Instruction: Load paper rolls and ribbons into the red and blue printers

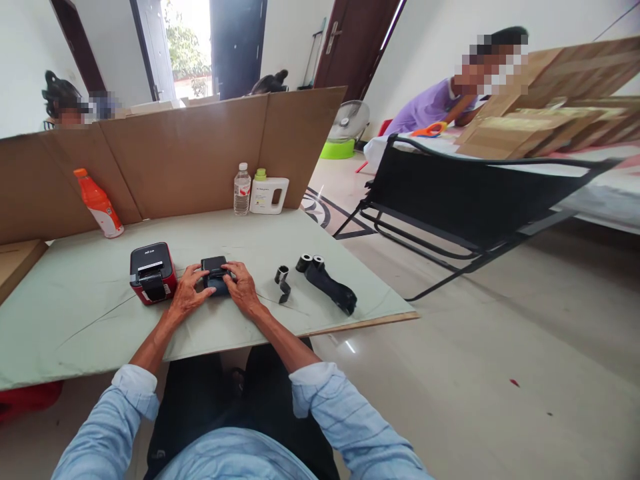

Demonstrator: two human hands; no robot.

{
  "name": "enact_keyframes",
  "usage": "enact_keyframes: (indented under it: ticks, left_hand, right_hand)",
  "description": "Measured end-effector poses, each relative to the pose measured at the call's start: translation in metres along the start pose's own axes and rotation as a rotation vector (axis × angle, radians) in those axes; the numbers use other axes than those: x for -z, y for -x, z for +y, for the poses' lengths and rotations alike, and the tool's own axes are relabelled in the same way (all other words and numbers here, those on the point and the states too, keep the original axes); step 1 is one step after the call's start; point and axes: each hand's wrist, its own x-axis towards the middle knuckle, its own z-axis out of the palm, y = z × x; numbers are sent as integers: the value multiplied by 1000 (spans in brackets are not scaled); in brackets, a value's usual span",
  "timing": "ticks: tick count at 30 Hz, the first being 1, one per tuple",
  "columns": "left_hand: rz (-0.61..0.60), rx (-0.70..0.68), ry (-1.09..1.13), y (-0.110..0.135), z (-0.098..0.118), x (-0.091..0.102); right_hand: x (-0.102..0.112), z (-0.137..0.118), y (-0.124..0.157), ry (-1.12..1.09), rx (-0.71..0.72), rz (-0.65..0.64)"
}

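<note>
Both hands are on a small dark, boxy device [214, 265] with a flat black upper part; its exact kind I cannot make out. My left hand [188, 291] grips its left side, thumb on the front and fingertips along the upper edge. On the right side, my right hand [243, 287] holds it with the fingers bent over the top. Just left of the hands stands a red and black label printer [153, 273]. Right of them lie a short roll with a curled dark strip [283, 283] and a long black piece [333, 285] with two silver-ended rollers.
A cardboard panel [190, 160] stands along the table's [120, 347] back edge. Before it are an orange bottle [99, 203], a clear water bottle [242, 190] and a white jug [269, 195]. A black folding chair [440, 200] is on the right, near a person in purple.
</note>
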Motion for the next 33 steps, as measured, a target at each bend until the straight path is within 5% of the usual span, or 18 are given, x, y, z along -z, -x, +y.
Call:
enact_keyframes:
  ticks: [17, 33]
  left_hand:
    - [116, -96, -139, 16, 3, -12]
    - [55, 51, 10, 3, -6, -5]
  right_hand:
    - [0, -2, 12, 129, 38, -56]
    - [-4, 2, 17, 164, 51, -97]
